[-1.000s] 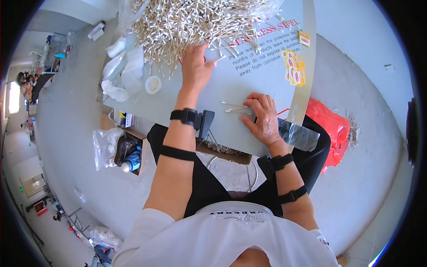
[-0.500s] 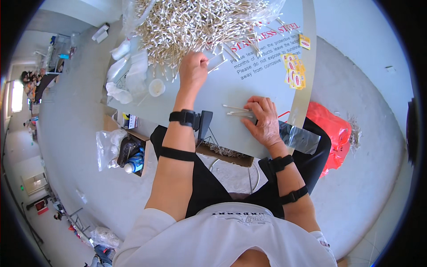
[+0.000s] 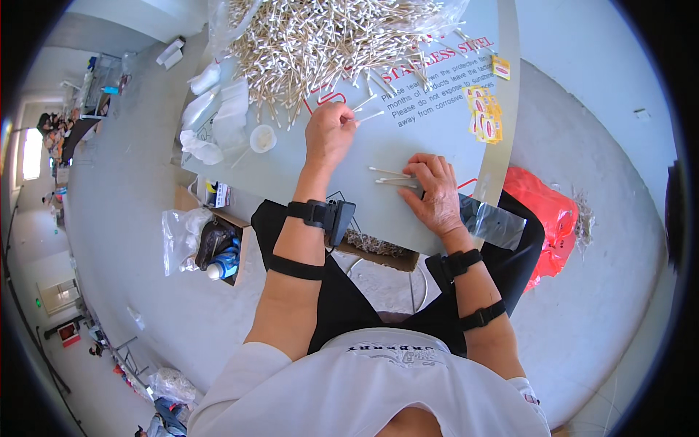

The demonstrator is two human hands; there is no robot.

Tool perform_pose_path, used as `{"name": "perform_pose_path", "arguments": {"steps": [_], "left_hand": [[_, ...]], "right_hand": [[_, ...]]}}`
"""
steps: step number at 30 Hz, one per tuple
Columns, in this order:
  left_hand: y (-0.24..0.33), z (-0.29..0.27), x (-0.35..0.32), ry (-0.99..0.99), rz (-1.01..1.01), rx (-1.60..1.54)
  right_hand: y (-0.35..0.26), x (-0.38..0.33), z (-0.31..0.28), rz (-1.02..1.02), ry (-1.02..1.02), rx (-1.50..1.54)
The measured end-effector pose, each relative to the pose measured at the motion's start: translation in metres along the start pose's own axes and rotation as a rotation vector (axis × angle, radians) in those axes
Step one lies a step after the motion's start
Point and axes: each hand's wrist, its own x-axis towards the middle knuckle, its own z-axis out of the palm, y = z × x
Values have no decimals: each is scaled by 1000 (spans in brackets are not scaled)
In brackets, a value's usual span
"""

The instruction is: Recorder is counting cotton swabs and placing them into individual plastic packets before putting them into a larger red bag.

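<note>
Two cotton swabs (image 3: 370, 116) stick out to the right from the pinched fingers of my left hand (image 3: 329, 137), just below a big heap of cotton swabs (image 3: 320, 51) at the far side of the table. Closer to me and to the right, my right hand (image 3: 435, 193) is closed on several cotton swabs (image 3: 386, 176), whose white tips point left. Its fingers rest low over the tabletop. A clear plastic film piece (image 3: 495, 222) lies beside the right wrist at the table edge.
Small yellow packets (image 3: 484, 116) lie on the right of the grey table (image 3: 349, 197). Left of the heap are a small round white tub (image 3: 263, 138) and white plastic bags (image 3: 231, 108). A red bag (image 3: 542, 218) and an open cardboard box (image 3: 240, 251) flank my legs.
My left hand has drawn back from the heap, toward me and slightly right, with cotton swabs in its fingers. The right hand has barely moved.
</note>
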Motion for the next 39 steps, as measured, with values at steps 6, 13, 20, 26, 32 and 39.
{"name": "perform_pose_path", "arguments": {"steps": [6,13,20,26,32,39], "left_hand": [[-12,-1,6,220,67,206],[-17,-6,19,91,26,178],[-12,-5,4,58,35,-14],[4,10,-14,86,232,181],[41,31,-49,-112,382,114],[-4,9,-30,395,155,293]], "right_hand": [[0,1,2,-21,6,-3],[0,0,2,-11,-2,-2],[2,0,2,-5,-2,7],[-2,1,3,-26,15,-9],[-6,1,5,54,102,2],[-2,0,8,0,115,-82]]}}
